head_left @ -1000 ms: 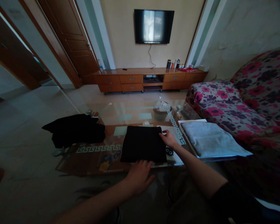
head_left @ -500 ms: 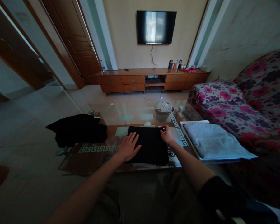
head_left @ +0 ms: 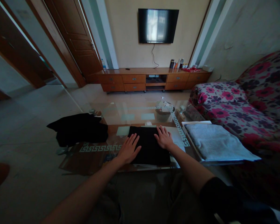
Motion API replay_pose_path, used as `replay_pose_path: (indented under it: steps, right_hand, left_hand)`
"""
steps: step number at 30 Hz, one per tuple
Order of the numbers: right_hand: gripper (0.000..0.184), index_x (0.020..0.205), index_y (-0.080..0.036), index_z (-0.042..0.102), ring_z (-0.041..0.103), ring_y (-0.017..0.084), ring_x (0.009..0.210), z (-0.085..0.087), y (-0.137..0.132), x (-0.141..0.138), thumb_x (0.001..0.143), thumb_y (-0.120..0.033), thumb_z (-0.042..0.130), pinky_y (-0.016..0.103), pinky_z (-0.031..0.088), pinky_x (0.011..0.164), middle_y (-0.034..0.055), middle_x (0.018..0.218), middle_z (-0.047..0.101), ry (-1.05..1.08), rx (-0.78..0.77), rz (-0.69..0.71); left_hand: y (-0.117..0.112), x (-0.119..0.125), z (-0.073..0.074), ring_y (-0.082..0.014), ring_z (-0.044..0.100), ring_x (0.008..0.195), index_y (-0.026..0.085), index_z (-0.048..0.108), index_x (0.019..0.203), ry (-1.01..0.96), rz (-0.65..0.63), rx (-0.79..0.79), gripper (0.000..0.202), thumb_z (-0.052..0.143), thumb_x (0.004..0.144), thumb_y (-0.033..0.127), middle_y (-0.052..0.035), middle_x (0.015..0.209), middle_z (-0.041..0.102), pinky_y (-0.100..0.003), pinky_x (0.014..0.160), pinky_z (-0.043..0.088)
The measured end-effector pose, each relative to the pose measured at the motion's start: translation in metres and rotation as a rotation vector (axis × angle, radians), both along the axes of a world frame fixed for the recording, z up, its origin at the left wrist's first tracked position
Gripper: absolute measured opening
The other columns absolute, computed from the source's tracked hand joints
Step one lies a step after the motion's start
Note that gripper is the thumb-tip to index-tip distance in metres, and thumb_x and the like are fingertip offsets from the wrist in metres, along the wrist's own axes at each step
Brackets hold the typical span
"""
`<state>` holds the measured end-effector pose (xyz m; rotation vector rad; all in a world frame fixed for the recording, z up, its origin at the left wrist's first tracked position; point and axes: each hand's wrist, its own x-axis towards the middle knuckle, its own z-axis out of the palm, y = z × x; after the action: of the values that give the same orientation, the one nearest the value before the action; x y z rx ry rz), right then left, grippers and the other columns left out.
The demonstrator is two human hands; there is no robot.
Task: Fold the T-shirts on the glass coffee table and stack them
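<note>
- Head view: a folded black cloth (head_left: 151, 151) is laid beside the counter (head_left: 100, 148)'s near edge.
- Left hand (head_left: 128, 150) and right hand (head_left: 163, 138) are rested flat on it, fingers spread.
- Its layers could be skewed by uneven pressing, or slid over that edge by pulling.

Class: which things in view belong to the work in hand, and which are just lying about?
Work: black cloth; left hand and right hand on it; glass table; perhaps black garment, grey cloth.
Lying about: bottles and red item on cabinet.
</note>
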<state>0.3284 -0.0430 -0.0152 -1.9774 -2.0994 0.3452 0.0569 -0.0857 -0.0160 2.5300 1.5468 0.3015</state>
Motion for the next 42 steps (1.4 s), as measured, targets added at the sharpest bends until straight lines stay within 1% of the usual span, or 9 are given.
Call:
replay_pose_path:
  steps: [3,6,10,14,19,24,30,39,42]
  right_hand:
    - [0.067,0.162,-0.023,0.024,0.009,0.03,0.155,-0.005,0.003,0.002,0.103,-0.054,0.031,0.054,0.008,0.122,0.0091,0.169,0.017,0.009,-0.014,-0.026]
    - [0.075,0.161,-0.01,0.022,0.006,0.031,0.155,-0.007,0.005,0.003,0.102,-0.055,0.033,0.053,0.007,0.122,0.0178,0.168,0.014,0.014,0.017,-0.17]
    - [0.074,0.147,0.001,0.044,0.007,0.039,0.153,-0.007,0.006,0.005,0.098,-0.055,0.044,0.057,0.011,0.119,0.0275,0.163,0.019,0.024,0.019,-0.314]
    - [0.048,0.122,-0.01,0.064,0.036,0.04,0.141,0.001,0.01,0.01,0.089,-0.044,0.061,0.052,0.03,0.112,0.0256,0.148,0.047,0.182,0.039,-0.301]
    - [0.028,0.104,-0.02,0.06,0.065,0.024,0.1,0.013,0.017,0.022,0.078,-0.027,0.068,0.034,0.048,0.09,0.0102,0.105,0.07,0.56,0.028,-0.222]
    - [0.033,0.095,-0.023,0.056,0.064,0.018,0.085,0.026,0.007,0.029,0.069,-0.032,0.075,0.028,0.052,0.074,0.0012,0.097,0.068,1.039,0.0,-0.162]
    - [0.041,0.094,-0.023,0.06,0.068,0.017,0.082,0.051,-0.015,0.031,0.062,-0.023,0.087,0.028,0.056,0.075,0.0001,0.095,0.072,1.476,-0.294,-0.097]
    - [0.034,0.105,-0.016,0.071,0.073,0.02,0.091,0.069,-0.027,0.038,0.078,-0.033,0.083,0.031,0.06,0.087,0.0102,0.105,0.077,1.551,-0.709,-0.162]
    - [0.037,0.108,-0.016,0.072,0.074,0.021,0.09,0.071,-0.03,0.04,0.078,-0.034,0.084,0.031,0.062,0.082,0.0105,0.106,0.077,1.496,-0.707,-0.174]
  left_hand:
    - [0.002,0.0,-0.005,-0.0232,0.007,0.156,0.019,0.021,0.161,-0.049,0.057,0.023,0.069,0.023,0.102,0.056,-0.0077,0.169,0.016,-0.043,0.126,0.008]
    - [0.008,-0.003,-0.013,-0.0305,0.006,0.156,0.008,0.017,0.159,-0.09,0.314,-0.025,0.078,0.027,0.1,0.057,-0.0179,0.167,0.018,-0.047,0.124,0.01]
    - [0.016,-0.01,-0.018,-0.0399,0.01,0.153,-0.001,0.032,0.148,-0.102,0.502,-0.091,0.076,0.036,0.097,0.054,-0.0284,0.161,0.025,-0.051,0.122,0.013]
    - [0.024,-0.014,-0.009,-0.0393,0.028,0.147,0.007,0.051,0.129,-0.247,0.437,-0.091,0.055,0.055,0.089,0.044,-0.027,0.152,0.04,-0.05,0.12,0.019]
    - [0.035,-0.012,0.007,-0.0307,0.057,0.121,0.018,0.059,0.096,-0.892,0.567,-0.368,0.03,0.073,0.07,0.023,-0.0141,0.111,0.067,-0.042,0.106,0.039]
    - [0.034,-0.013,0.023,-0.0216,0.068,0.084,0.019,0.059,0.09,-1.128,0.536,-0.551,0.023,0.071,0.071,0.027,-0.004,0.083,0.069,-0.033,0.08,0.053]
    - [0.022,-0.009,0.053,-0.0286,0.073,0.094,0.015,0.071,0.101,-1.389,0.408,-1.005,0.04,0.079,0.077,0.046,-0.0149,0.102,0.076,-0.041,0.087,0.058]
    - [0.019,-0.017,0.061,-0.0281,0.073,0.101,0.016,0.066,0.118,-1.518,0.223,-1.07,0.047,0.084,0.076,0.027,-0.0144,0.114,0.074,-0.042,0.094,0.057]
    - [0.02,-0.022,0.062,-0.0272,0.073,0.101,0.016,0.067,0.117,-1.513,0.211,-1.053,0.045,0.084,0.077,0.026,-0.0132,0.112,0.075,-0.041,0.095,0.056]
